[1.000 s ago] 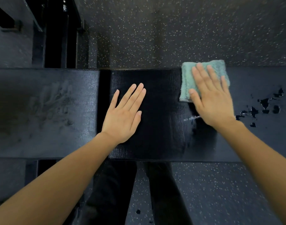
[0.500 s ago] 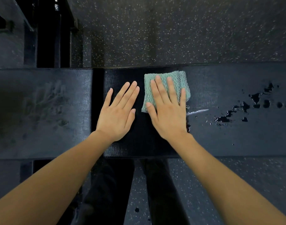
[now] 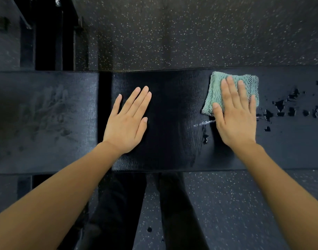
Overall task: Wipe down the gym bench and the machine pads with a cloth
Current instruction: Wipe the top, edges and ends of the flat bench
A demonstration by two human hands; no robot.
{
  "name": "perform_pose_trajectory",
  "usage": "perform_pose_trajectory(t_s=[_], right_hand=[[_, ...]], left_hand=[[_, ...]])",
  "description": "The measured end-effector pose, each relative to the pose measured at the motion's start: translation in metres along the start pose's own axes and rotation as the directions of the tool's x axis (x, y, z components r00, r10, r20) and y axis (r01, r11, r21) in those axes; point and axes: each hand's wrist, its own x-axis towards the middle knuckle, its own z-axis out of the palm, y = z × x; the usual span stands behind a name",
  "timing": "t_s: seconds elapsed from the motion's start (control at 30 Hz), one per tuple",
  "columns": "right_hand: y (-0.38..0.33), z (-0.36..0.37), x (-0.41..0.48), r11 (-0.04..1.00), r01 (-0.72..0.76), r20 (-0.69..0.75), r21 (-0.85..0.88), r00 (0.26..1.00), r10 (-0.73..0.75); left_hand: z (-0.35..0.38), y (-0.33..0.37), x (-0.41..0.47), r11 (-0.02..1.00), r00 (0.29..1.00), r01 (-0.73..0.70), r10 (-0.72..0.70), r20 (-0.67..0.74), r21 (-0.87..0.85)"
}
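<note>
Your right hand (image 3: 235,116) lies flat on the folded teal knitted cloth (image 3: 216,91), fingers straight and slightly fanned, pressing it onto the black padded vinyl bench (image 3: 172,150). The hand pinches nothing: palm and fingers bear down, and the heel of the hand rests on the bare pad. The cloth sits near the far edge of the pad, right of centre, with its left part and far-right corner showing past your fingers.

Your left hand (image 3: 127,121) rests open on the same pad, fingers straight and close together, thumb out. It sits just right of the dark gap (image 3: 105,121) between the pad sections and appears to act as a brace.

The bench's long axis runs left to right across your body. A scatter of wet patches (image 3: 280,105) lies immediately to the right of the cloth, starting just beside your little finger. A thin white streak (image 3: 203,123) runs off the left side of the hand, by the thumb.

Assessment: the right hand is the nearer one, so the next stroke should carry the cloth rightward along that axis. The smudged left-hand pad (image 3: 42,114), beyond the gap, looks unwiped.
</note>
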Motion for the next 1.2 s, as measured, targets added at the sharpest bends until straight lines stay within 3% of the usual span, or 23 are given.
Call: perform_pose_trajectory(t_s=[0.13, 0.2, 0.4, 0.5, 0.57, 0.77, 1.0, 1.2], right_hand=[[-0.044, 0.012, -0.003, 0.974, -0.207, -0.040, 0.087, 0.977, 0.211], [-0.066, 0.017, -0.008, 0.968, -0.230, -0.037, 0.101, 0.971, 0.235], [-0.103, 0.030, -0.038, 0.997, 0.077, 0.005, 0.021, 0.997, -0.077], [-0.083, 0.028, -0.040, 0.974, 0.225, 0.047, 0.014, 0.973, -0.225], [-0.062, 0.025, -0.041, 0.969, 0.247, 0.056, 0.026, 0.967, -0.248], [0.000, 0.008, -0.049, 0.999, 0.051, 0.061, 0.005, 0.997, -0.051], [-0.052, 0.021, -0.057, 0.987, -0.142, 0.013, 0.068, 0.990, 0.142], [-0.105, 0.038, -0.087, 0.988, 0.155, 0.059, 0.025, 0.986, -0.156]], left_hand=[[0.001, -0.001, 0.000, 1.000, 1.000, -0.002, 0.002, -0.003, 0.006], [0.001, 0.000, 0.000, 1.000, 1.000, -0.002, 0.002, -0.010, -0.003], [0.000, 0.000, 0.000, 1.000, 1.000, -0.003, 0.003, -0.020, -0.007], [-0.001, 0.001, 0.000, 1.000, 1.000, 0.000, 0.000, -0.013, 0.001], [-0.001, 0.001, 0.000, 1.000, 1.000, 0.002, -0.002, -0.009, 0.000], [0.000, 0.001, 0.000, 1.000, 1.000, 0.009, -0.008, -0.008, 0.008], [0.000, 0.001, 0.000, 1.000, 1.000, 0.006, -0.006, -0.009, 0.001], [0.000, 0.001, 0.000, 1.000, 1.000, 0.005, -0.005, -0.024, -0.003]])
